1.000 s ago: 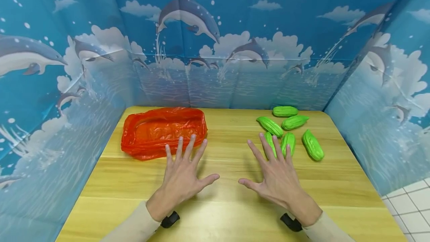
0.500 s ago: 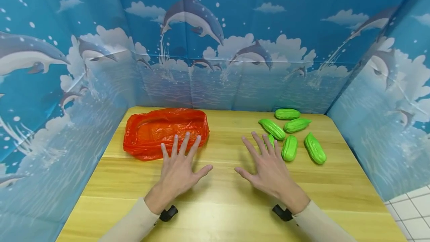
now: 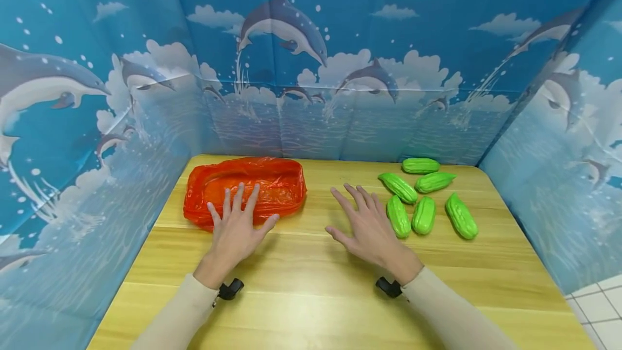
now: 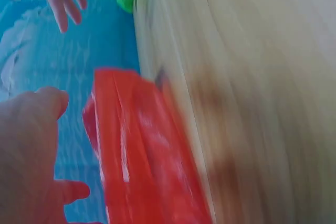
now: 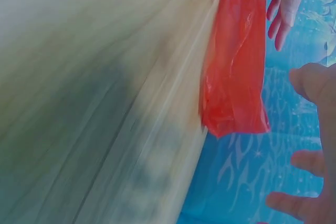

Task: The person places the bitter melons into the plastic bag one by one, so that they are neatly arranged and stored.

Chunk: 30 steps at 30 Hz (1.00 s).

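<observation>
A red plastic bag, spread into a tray-like shape (image 3: 282, 193), lies at the back left of the table. My left hand (image 3: 235, 234), fingers spread, is over its front edge in the head view; contact cannot be told. In the left wrist view the bag (image 4: 144, 156) is beside my left hand (image 4: 26, 150). My right hand (image 3: 371, 231) hovers with spread fingers and holds nothing, just left of several green ridged gourd-like pieces (image 3: 424, 215). In the right wrist view my right hand (image 5: 320, 145) shows at the right edge, the bag (image 5: 236, 61) beyond it.
The wooden table (image 3: 301, 296) is enclosed at the back and sides by a blue dolphin-print curtain (image 3: 311, 123). White floor tiles (image 3: 595, 307) show at the lower right. One green piece (image 3: 461, 216) lies apart from the others on the right.
Both hands have moved left and slightly away from me, the left one further over the bag. The right hand no longer covers the green pieces. The head view has shifted slightly.
</observation>
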Available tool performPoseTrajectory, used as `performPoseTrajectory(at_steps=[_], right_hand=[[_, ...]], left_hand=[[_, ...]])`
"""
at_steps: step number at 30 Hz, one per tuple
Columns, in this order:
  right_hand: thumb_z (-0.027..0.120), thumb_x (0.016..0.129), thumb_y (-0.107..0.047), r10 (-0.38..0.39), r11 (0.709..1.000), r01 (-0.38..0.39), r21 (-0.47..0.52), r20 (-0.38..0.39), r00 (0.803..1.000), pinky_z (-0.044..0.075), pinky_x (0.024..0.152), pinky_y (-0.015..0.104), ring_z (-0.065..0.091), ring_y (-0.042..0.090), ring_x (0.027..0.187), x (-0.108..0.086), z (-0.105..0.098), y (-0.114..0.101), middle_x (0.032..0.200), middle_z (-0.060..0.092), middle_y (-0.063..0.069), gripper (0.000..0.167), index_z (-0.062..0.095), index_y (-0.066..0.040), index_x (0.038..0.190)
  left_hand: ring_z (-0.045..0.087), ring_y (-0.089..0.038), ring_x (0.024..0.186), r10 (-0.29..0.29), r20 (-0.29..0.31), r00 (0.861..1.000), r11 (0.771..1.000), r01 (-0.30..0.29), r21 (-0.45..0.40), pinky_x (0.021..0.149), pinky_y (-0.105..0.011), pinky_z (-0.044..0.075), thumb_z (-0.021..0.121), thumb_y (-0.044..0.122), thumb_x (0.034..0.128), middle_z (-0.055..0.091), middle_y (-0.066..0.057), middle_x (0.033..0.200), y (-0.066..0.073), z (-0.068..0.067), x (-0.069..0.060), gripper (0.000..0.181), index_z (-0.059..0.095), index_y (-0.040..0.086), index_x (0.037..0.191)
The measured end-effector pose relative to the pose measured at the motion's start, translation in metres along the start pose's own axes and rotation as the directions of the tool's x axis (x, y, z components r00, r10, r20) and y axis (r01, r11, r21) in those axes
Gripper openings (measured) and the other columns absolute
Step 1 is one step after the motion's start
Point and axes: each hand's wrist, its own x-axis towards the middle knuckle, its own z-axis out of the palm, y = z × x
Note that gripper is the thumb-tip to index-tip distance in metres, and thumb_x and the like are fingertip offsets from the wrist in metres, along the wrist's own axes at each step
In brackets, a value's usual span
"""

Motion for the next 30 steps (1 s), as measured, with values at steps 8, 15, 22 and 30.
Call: performPoseTrajectory(at_steps=[8, 15, 22, 30], right_hand=[[0.068, 0.113, -0.064, -0.035, 0.999, 0.034, 0.03, 0.027, 0.999, 0.037, 0.137, 0.075, 0.046, 0.054, 0.167, 0.027, 0.013, -0.013, 0.185, 0.042, 0.023, 0.086, 0.037, -0.027, 0.184], [0.069, 0.114, -0.06, -0.078, 0.996, 0.078, 0.033, 0.001, 0.997, 0.042, 0.136, 0.072, 0.05, 0.052, 0.165, 0.053, 0.026, -0.022, 0.182, 0.044, 0.024, 0.08, 0.042, -0.027, 0.182], [0.068, 0.116, -0.058, -0.093, 0.995, 0.092, 0.04, 0.037, 0.995, 0.043, 0.134, 0.074, 0.053, 0.056, 0.161, 0.068, 0.033, -0.028, 0.182, 0.043, 0.026, 0.075, 0.045, -0.028, 0.181], [0.062, 0.118, -0.059, -0.079, 0.991, 0.069, 0.111, 0.084, 0.993, 0.042, 0.133, 0.078, 0.057, 0.056, 0.157, 0.078, 0.032, -0.032, 0.183, 0.045, 0.025, 0.069, 0.051, -0.026, 0.178]], left_hand=[[0.006, -0.065, 0.178, -0.077, -0.011, 0.997, 0.997, 0.076, -0.027, 0.129, -0.098, -0.008, 0.048, 0.085, 0.1103, 0.011, -0.027, 0.195, -0.039, -0.012, 0.012, 0.103, 0.023, 0.022, 0.189], [-0.003, -0.069, 0.176, -0.147, -0.025, 0.989, 0.988, 0.146, -0.047, 0.126, -0.1, -0.01, 0.05, 0.081, 0.1115, 0.002, -0.032, 0.194, -0.07, -0.023, 0.019, 0.103, 0.021, 0.02, 0.189], [-0.006, -0.072, 0.175, -0.201, -0.048, 0.978, 0.977, 0.197, -0.075, 0.126, -0.101, -0.008, 0.046, 0.079, 0.1135, -0.003, -0.033, 0.194, -0.092, -0.031, 0.026, 0.102, 0.023, 0.013, 0.187], [0.016, -0.072, 0.172, -0.267, 0.016, 0.964, 0.947, 0.265, -0.184, 0.135, -0.091, 0.018, 0.046, 0.071, 0.1167, 0.0, -0.037, 0.192, -0.109, -0.039, 0.035, 0.097, 0.019, 0.012, 0.188]])
